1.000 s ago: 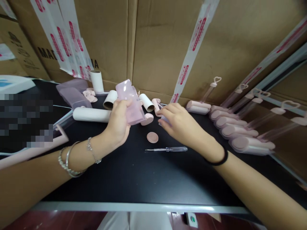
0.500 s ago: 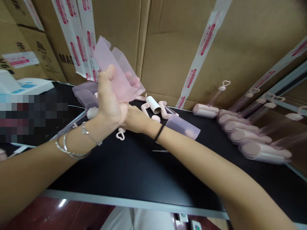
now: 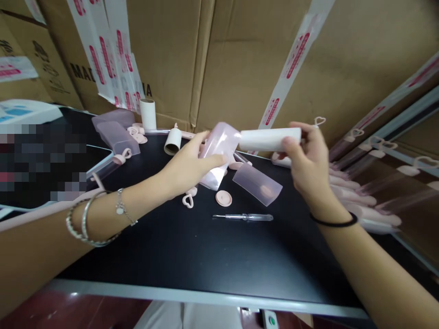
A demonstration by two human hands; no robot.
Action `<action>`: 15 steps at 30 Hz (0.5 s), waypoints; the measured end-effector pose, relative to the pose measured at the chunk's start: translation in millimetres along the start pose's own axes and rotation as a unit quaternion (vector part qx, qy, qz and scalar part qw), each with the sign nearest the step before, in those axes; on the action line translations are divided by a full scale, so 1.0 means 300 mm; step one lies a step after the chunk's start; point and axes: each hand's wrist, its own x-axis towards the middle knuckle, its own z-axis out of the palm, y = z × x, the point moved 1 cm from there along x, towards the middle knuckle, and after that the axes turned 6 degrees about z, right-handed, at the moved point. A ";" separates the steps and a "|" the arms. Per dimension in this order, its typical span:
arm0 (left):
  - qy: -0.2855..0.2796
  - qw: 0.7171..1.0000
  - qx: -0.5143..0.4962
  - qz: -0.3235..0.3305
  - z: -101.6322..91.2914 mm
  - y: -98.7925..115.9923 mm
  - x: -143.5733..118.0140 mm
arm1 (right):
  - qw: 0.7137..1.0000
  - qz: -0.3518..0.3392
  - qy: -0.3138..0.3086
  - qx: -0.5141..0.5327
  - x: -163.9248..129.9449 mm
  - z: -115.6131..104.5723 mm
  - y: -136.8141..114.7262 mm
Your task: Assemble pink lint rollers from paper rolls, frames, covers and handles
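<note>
The left hand (image 3: 187,164) is raised above the black desk (image 3: 178,251), its fingers (image 3: 214,160) wrapped around a translucent pink cover (image 3: 219,151), thumb on top and the others underneath. The right hand (image 3: 307,157) is up at the same height, fingers curled and pinching the far end of a white roll (image 3: 269,139) held level. The roll's near end meets the open mouth of the pink cover; whether it has gone inside I cannot tell. Both pieces hang in the air above the screwdriver (image 3: 243,217), which lies flat on the desk towards the person.

Just beyond the screwdriver sits a round pink cap (image 3: 223,198), and beside that, towards the right hand, a second translucent pink cover (image 3: 258,183) lies flat. To the left of the screwdriver a small heart-shaped pink piece (image 3: 187,200) rests on the desk beneath the left hand. Farther back from the screwdriver, by the cardboard boxes (image 3: 240,59), a short white tube (image 3: 148,114) stands upright, and another white tube (image 3: 172,140) lies on its side near it. Two more pink covers (image 3: 115,130) lie to the left of those. To the right of the screwdriver, behind the right wrist, a row of finished pink rollers (image 3: 380,219) lies side by side. Bracelets (image 3: 85,221) circle the left wrist, and a black band (image 3: 334,223) the right.
</note>
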 end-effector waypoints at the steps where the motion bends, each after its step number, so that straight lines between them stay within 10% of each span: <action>1: -0.012 0.999 0.021 -0.027 0.004 -0.012 0.003 | 0.999 0.014 0.034 0.023 -0.016 -0.031 0.002; 3: 0.001 0.998 0.041 -0.048 -0.002 -0.027 0.017 | 0.997 0.017 0.052 0.046 -0.036 -0.068 -0.034; 7: 0.028 0.985 0.171 0.007 -0.071 -0.016 0.063 | 0.992 -0.072 -0.104 0.019 -0.041 -0.065 -0.168; 15: 0.015 0.828 0.561 -0.003 -0.172 -0.003 0.078 | 0.980 -0.101 -0.168 0.031 -0.036 0.005 -0.215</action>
